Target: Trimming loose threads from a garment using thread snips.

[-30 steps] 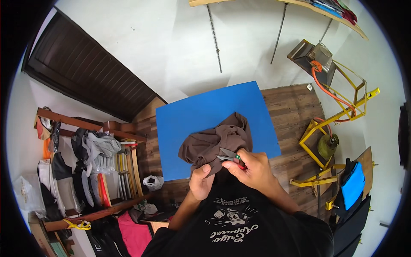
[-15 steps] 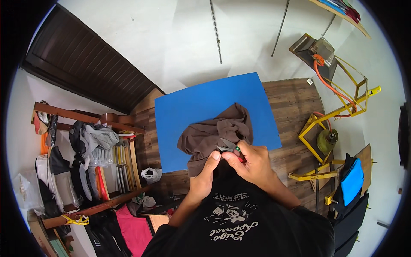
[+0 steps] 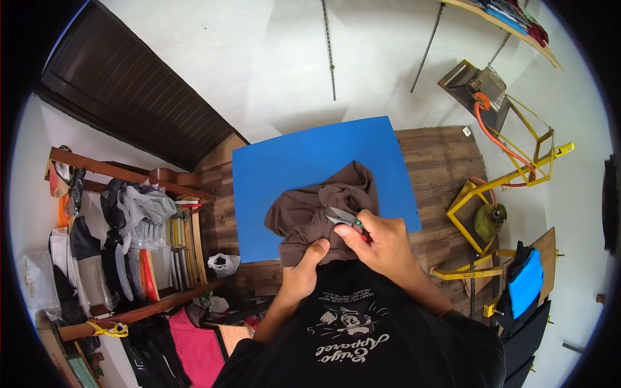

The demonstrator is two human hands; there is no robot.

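Observation:
A crumpled brown garment (image 3: 323, 200) lies on the blue tabletop (image 3: 284, 158), its near edge drawn toward my body. My left hand (image 3: 301, 271) pinches that near edge, the thumb lying on top of the cloth. Closed in my right hand (image 3: 381, 242) is a pair of thread snips (image 3: 341, 216) with grey metal blades and green and red on the handle. The blades point up and left over the cloth, slightly apart at their tips. My right fingers hide most of the handle.
Left of the table, a wooden shelf rack (image 3: 139, 317) holds folded clothes and plastic bags. A white plastic bag (image 3: 224, 264) sits on the floor beside it. At right stand a yellow metal frame (image 3: 456, 275), an orange hose (image 3: 488, 129) and a green gas cylinder (image 3: 488, 221).
My right hand and the snips have drawn slightly away from my left thumb, and more of the blades shows. My left hand has shifted slightly down and left, still on the cloth.

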